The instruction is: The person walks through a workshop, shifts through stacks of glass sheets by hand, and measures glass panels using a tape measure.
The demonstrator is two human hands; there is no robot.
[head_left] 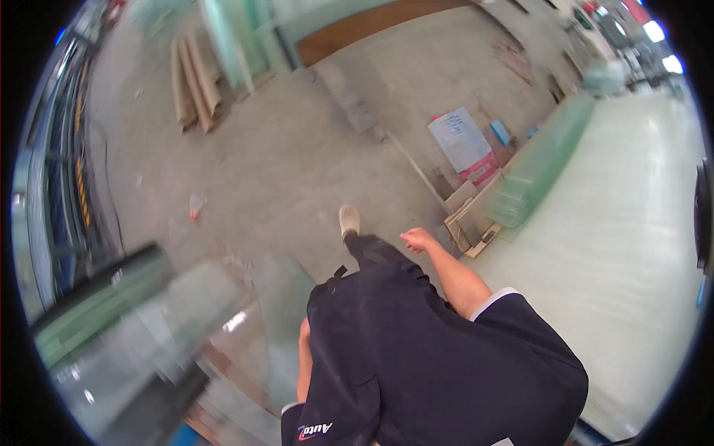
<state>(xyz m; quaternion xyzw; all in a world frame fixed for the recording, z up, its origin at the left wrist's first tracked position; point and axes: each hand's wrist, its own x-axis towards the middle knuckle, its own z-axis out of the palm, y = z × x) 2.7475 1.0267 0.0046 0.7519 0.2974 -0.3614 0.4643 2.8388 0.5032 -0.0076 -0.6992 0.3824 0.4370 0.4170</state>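
Observation:
My right hand [418, 240] swings in front of my body, its fingers curled in with nothing seen in them. It hangs over the concrete floor, beside the near end of a wooden frame [465, 223], and I see no contact between them. Part of my left hand [304, 331] shows low at my left side, against the dark shirt [439, 357]. The shirt hides its fingers, so what it holds, if anything, does not show. Ahead of me one light-coloured shoe [349, 219] stands on the concrete floor [275, 171].
On the right runs a large table topped with glass [595, 245], a stack of green-edged glass strips [532, 178] along its edge. Glass sheets [149, 327], blurred, lie on the left. Cardboard tubes [195, 85] and a white-and-pink box [462, 140] are on the floor ahead.

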